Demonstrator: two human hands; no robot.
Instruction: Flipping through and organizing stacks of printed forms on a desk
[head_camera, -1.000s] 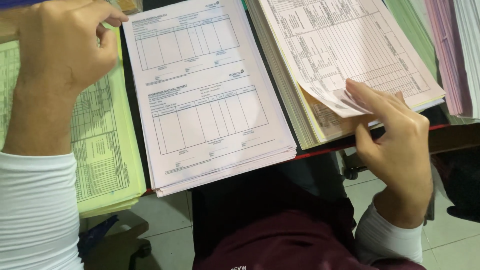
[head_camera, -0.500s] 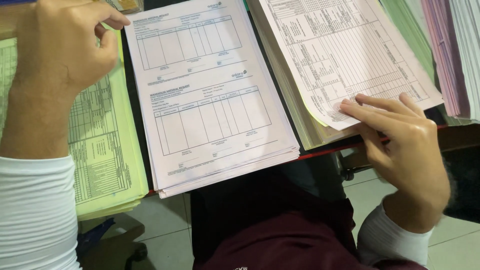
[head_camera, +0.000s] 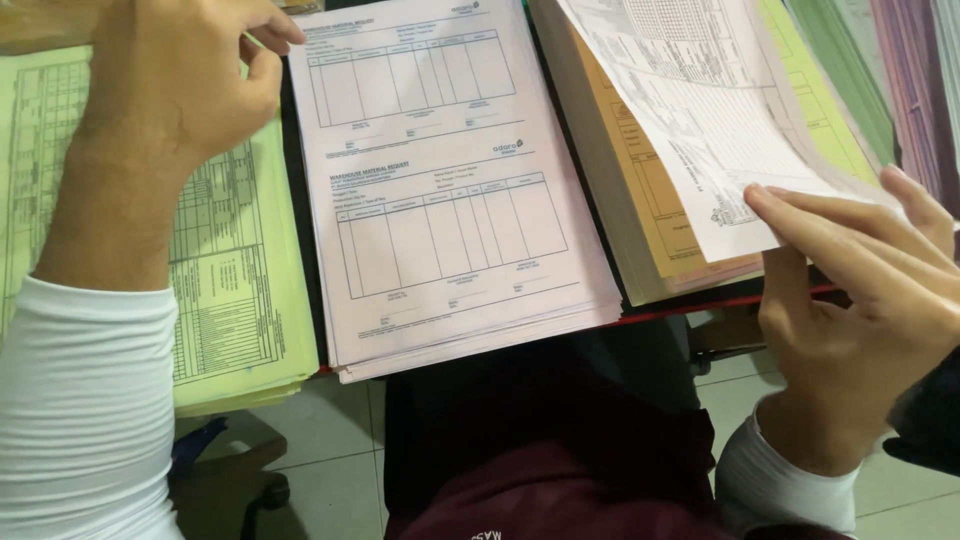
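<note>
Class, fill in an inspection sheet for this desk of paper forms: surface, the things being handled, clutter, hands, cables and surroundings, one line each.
Surface: dark desk with a red front edge, showing only in strips between the paper stacks.
Things handled: white printed sheet, lifted off the right-hand stack, whose next sheet is orange.
Clutter: middle stack of white forms; yellow-green stack; green and pink stacks at far right.
Hands: right hand pinches the sheet's lower corner; left hand rests curled on the yellow-green stack.
Cables: nothing seen.
Surroundings: tiled floor; maroon garment on the lap.
</note>
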